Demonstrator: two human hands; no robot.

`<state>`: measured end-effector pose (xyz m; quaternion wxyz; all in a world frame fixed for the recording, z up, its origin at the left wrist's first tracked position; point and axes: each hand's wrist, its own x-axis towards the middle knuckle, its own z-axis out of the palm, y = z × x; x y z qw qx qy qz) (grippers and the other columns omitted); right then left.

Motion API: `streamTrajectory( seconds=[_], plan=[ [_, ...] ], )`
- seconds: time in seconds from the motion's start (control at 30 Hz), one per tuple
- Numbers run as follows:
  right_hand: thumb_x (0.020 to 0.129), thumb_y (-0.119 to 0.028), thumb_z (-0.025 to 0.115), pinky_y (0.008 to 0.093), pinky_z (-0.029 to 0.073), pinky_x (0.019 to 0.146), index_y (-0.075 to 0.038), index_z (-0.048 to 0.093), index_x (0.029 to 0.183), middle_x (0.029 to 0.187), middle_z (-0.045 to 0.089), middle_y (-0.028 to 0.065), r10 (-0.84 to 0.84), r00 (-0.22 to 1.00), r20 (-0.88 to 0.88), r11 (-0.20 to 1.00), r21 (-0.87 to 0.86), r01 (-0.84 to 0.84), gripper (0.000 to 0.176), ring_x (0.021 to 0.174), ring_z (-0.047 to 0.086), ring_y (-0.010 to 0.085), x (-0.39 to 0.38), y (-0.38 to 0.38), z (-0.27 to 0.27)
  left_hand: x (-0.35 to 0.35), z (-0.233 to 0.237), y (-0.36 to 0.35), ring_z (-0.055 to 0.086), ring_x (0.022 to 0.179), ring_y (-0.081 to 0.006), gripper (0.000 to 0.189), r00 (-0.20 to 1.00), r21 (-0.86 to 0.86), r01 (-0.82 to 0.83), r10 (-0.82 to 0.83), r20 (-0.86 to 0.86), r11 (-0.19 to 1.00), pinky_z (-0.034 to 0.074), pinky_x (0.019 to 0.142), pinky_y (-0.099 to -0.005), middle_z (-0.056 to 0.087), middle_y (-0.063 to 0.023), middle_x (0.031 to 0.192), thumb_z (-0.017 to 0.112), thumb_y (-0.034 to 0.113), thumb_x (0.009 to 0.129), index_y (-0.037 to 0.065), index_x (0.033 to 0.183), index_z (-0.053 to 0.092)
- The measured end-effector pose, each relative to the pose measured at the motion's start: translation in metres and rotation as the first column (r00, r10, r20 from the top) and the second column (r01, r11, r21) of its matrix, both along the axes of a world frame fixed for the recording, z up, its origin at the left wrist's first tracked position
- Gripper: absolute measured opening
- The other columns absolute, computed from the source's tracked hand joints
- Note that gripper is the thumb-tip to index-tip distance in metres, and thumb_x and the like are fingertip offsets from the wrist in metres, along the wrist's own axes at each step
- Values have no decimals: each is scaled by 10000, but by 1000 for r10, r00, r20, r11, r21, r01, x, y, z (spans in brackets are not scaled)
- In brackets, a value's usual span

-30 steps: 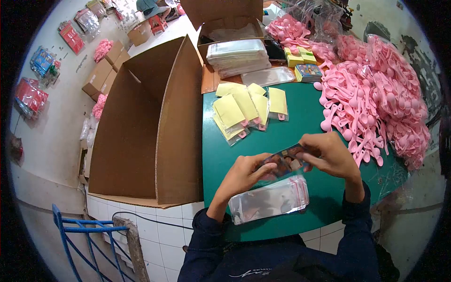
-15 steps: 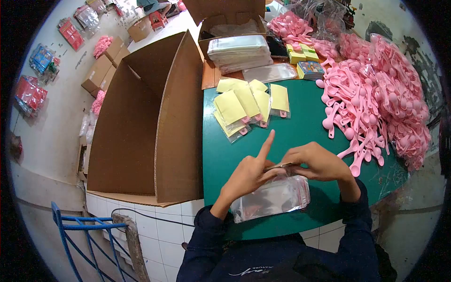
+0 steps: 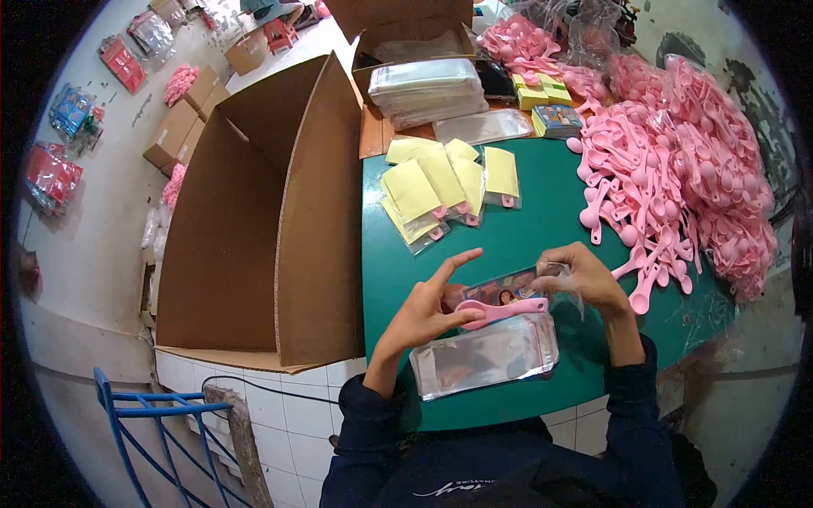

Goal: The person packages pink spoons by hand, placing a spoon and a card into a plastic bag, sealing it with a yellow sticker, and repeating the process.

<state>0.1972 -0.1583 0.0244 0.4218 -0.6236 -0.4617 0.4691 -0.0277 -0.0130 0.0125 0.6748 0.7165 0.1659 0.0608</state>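
Observation:
My left hand (image 3: pixel 426 311) has its thumb on the bowl end of a pink measuring spoon (image 3: pixel 518 308), pressing it against a printed card (image 3: pixel 500 286); the index finger points up and away. At the card's other end, my right hand (image 3: pixel 584 275) pinches a clear plastic bag (image 3: pixel 572 296), which shows around its fingertips. Just below both hands, a stack of clear plastic bags (image 3: pixel 483 360) lies flat on the green table (image 3: pixel 440 269). Beyond the hands are several packed bags (image 3: pixel 440 182) with yellow card backs and pink handle ends showing.
Loose pink spoons (image 3: pixel 639 178) and bagged ones (image 3: pixel 720 186) heap up on the right. At the back are printed cards (image 3: pixel 557 121), yellow card stacks (image 3: pixel 532 96) and more clear bags (image 3: pixel 428 89). A large open cardboard box (image 3: pixel 322 220) stands along the table's left edge.
The card has turned from edge-on to face-up, showing its picture with the pink spoon along it. My right hand has shifted slightly right with the clear bag; my left wrist has moved slightly left.

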Motion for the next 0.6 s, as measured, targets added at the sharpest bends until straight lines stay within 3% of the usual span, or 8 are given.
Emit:
streamTrajectory(
  seconds=[0.13, 0.23, 0.33, 0.37, 0.4, 0.43, 0.5, 0.6],
  plan=[
    [727, -43, 706, 223, 432, 624, 10, 627, 816, 762, 613, 29, -40, 999, -17, 996, 75, 41, 129, 688, 551, 80, 0, 2, -8, -1, -7, -1, 585, 899, -124, 825, 997, -17, 23, -22, 71, 1000, 500, 749, -282, 640, -149, 1029, 745, 78, 741, 137, 1409, 265],
    [729, -76, 706, 236, 441, 615, 6, 638, 848, 712, 617, 26, -72, 997, 34, 994, 89, 68, 159, 652, 545, 81, -3, 1, -5, 2, -21, 1, 609, 938, -167, 790, 998, 103, -69, 68, 9, 992, 513, 772, -313, 618, -180, 1073, 729, 99, 762, 136, 1404, 271],
    [750, -88, 695, 255, 461, 630, -4, 651, 869, 726, 625, 31, -408, 884, 230, 897, 281, 341, 152, 647, 556, 88, -17, 2, -1, 5, -25, -8, 616, 981, -233, 691, 948, 387, -298, 317, 14, 873, 514, 799, -341, 597, -205, 1100, 588, 153, 889, 152, 1431, 161],
    [755, -106, 694, 276, 477, 667, -14, 642, 955, 806, 641, 49, -388, 860, 332, 909, 294, 296, 226, 715, 588, 112, -22, 2, 7, 4, -29, -12, 613, 991, -252, 663, 960, 123, -275, 279, -16, 954, 514, 801, -349, 592, -213, 1105, 522, 163, 919, 162, 1434, 105],
    [749, -109, 696, 282, 479, 679, -22, 633, 986, 854, 639, 62, -265, 899, 350, 944, 283, 169, 260, 746, 595, 128, -26, 4, 9, 4, -33, -15, 610, 1001, -271, 636, 972, -149, -236, 234, -33, 960, 515, 804, -357, 586, -220, 1110, 456, 172, 948, 172, 1437, 50],
    [743, -111, 699, 287, 481, 691, -30, 623, 1017, 901, 637, 75, -140, 920, 365, 962, 270, 39, 295, 776, 602, 145, -28, 6, 10, 4, -36, -17, 607, 1012, -290, 608, 982, -410, -184, 186, -36, 893, 516, 807, -365, 581, -227, 1115, 390, 182, 978, 182, 1440, -5],
    [731, -130, 695, 325, 473, 766, -61, 594, 1081, 1035, 595, 114, 87, 891, 446, 926, 294, -237, 371, 919, 585, 230, -29, 7, 0, 4, -37, -22, 626, 964, -273, 625, 989, -437, -144, 137, -48, 888, 527, 781, -356, 603, -207, 1064, 342, 202, 989, 156, 1420, -109],
    [747, -141, 677, 351, 455, 809, -62, 603, 1023, 1020, 571, 125, 66, 799, 598, 934, 245, -260, 297, 945, 550, 280, -36, 7, -16, 3, -39, -22, 630, 955, -266, 664, 995, -435, -96, 73, -70, 895, 529, 796, -351, 593, -217, 1083, 335, 157, 985, 159, 1409, -175]
  ],
)
